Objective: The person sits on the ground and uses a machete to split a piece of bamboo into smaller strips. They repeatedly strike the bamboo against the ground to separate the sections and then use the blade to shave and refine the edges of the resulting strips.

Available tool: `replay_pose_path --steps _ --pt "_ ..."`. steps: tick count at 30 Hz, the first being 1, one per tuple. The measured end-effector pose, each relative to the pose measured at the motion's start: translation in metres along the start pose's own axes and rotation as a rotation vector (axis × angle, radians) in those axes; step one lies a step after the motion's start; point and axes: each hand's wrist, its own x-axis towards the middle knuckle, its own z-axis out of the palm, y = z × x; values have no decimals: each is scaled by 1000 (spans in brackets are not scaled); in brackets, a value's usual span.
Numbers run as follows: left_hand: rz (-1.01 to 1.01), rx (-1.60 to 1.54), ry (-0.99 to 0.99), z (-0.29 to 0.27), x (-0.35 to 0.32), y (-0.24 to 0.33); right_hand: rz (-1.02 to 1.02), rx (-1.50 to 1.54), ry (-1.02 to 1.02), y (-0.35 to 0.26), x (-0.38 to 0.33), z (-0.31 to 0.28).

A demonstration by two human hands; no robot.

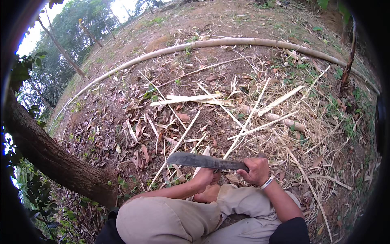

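Observation:
My right hand (256,171) is closed round the handle of a machete (203,161). Its dark, broad blade points left and lies across the front of my left hand (205,179). The fingers of that left hand are curled, partly hidden behind the blade, round a pale split bamboo strip (207,152) whose end shows above the blade. Just below it a bare foot (207,194) shows beside my bent, trousered legs. Several pale split strips (254,106) lie crossed on the ground ahead, among them a wide one (280,101) to the right.
A long bamboo pole (195,44) stretches across the slope beyond the strips. A short round piece (284,120) lies among thin shavings (321,126) at the right. Close on my left leans a thick tree trunk (57,160). Dry leaves (140,130) cover much of the soil.

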Motion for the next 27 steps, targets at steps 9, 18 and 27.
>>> replay_pose_path --steps 9,18,27 --pt "-147 -104 -73 -9 -30 22 103 -222 129 77 -22 -17" --pt "-277 -60 -102 -71 -44 17 773 -328 464 159 -56 -82" --pt "-27 -69 -96 -1 28 29 299 -89 65 7 0 -22"
